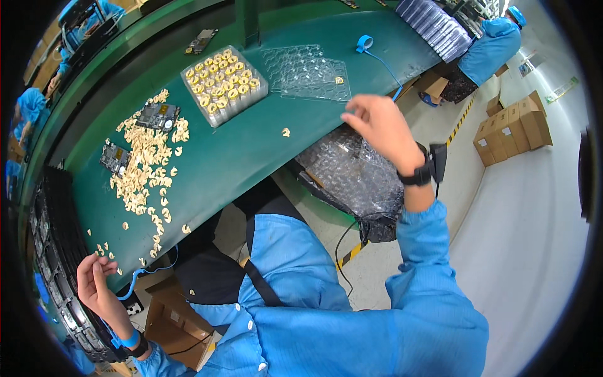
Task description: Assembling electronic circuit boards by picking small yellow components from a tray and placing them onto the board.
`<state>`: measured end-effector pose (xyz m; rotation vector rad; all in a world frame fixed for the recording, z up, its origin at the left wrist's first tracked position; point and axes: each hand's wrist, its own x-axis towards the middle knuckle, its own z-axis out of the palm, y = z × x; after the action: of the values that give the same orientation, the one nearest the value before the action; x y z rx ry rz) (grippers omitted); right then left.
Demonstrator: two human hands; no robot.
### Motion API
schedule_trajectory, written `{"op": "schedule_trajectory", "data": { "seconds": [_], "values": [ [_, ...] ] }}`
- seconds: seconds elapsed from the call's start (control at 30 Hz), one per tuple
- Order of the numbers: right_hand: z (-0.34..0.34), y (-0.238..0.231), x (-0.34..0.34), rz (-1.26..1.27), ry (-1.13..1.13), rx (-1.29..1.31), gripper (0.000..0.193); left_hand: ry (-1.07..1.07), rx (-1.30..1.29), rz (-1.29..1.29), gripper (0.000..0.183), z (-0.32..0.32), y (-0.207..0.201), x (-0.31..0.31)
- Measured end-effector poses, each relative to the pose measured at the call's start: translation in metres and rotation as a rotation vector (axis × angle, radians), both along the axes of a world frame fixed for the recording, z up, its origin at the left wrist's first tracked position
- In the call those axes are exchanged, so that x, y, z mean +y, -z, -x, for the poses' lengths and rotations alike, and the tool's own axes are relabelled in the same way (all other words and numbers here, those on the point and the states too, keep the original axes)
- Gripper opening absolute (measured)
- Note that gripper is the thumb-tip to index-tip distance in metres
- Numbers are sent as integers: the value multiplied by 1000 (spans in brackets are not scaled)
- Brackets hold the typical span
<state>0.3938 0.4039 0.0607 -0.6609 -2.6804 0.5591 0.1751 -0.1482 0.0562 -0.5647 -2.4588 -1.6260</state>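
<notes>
My left hand (99, 283) hovers at the near left corner of the green bench (232, 163), beside a few loose cream-coloured curved pieces (103, 247). Its fingers are apart and I see nothing held. My right hand (381, 125) is raised beyond the bench's front edge, thumb apart from the fingers, nothing visible in it. Clear plastic trays (308, 72) lie just left of it, one bearing a small yellowish piece (339, 80). A pile of cream pieces (143, 169) spreads on the left, with circuit boards (158, 116) on it. Behind stands a tray stack of yellow-topped parts (223, 81).
A black bag of clear trays (352, 169) sits below the front edge. A black rack (59, 264) stands at the left. Stacked trays (433, 28), a blue wrist-strap cord (386, 66), cardboard boxes (512, 132) and a person in blue (493, 50) are to the right.
</notes>
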Motion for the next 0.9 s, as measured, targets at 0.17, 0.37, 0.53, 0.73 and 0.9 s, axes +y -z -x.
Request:
{"op": "schedule_trajectory", "data": {
  "seconds": [0.17,0.37,0.53,0.73,0.9],
  "values": [
    [37,46,62,-298,-48,77,54,5,10,31,20,-11,-11,14],
    [50,73,84,-291,-60,30,55,-46,-31,24,20,-15,-5,0],
    [61,81,87,-221,-149,181,20,-64,-70,17,19,-20,-4,9],
    [54,53,78,-352,-81,434,15,-28,-70,27,17,-23,-5,13],
    [-18,-22,32,133,53,911,8,-69,-24,-6,19,-30,0,2]
  ]
}}
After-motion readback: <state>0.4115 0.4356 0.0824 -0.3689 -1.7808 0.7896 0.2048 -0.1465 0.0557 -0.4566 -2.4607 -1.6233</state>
